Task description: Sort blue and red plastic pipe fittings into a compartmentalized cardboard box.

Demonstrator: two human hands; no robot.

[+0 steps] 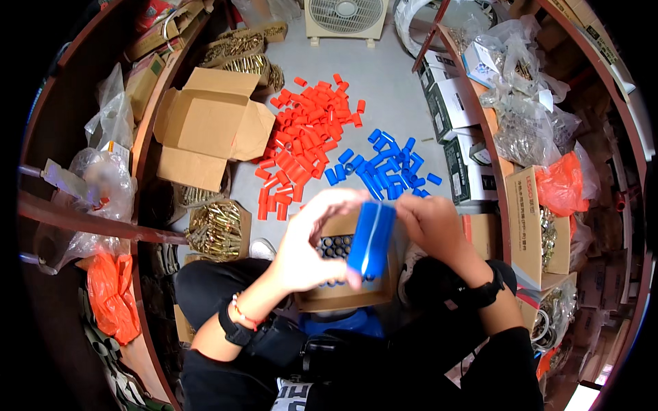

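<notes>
A glossy blue plastic pipe sleeve point(374, 239) is raised close to the camera. My left hand point(313, 241) grips it from the left, its thumb near the lower end. The curled fingers of my right hand point(429, 226) meet the sleeve's upper right edge; their tips are partly hidden. Below, between my legs, stands an open cardboard box point(344, 302), partly covered by my left hand and the sleeve. Inside it, several short tubes point(336, 245) stand upright in rows, their round ends up. Loose blue sleeves point(385, 167) lie in a pile on the floor ahead.
Red sleeves point(306, 128) are heaped beyond the box. To their left is an open carton point(211, 123); boxes of brass-coloured metal fasteners point(218, 228) stand nearby. A box fan point(346, 20) is at the far end. Shelves point(149, 149) with bags and cartons point(534, 226) flank both sides.
</notes>
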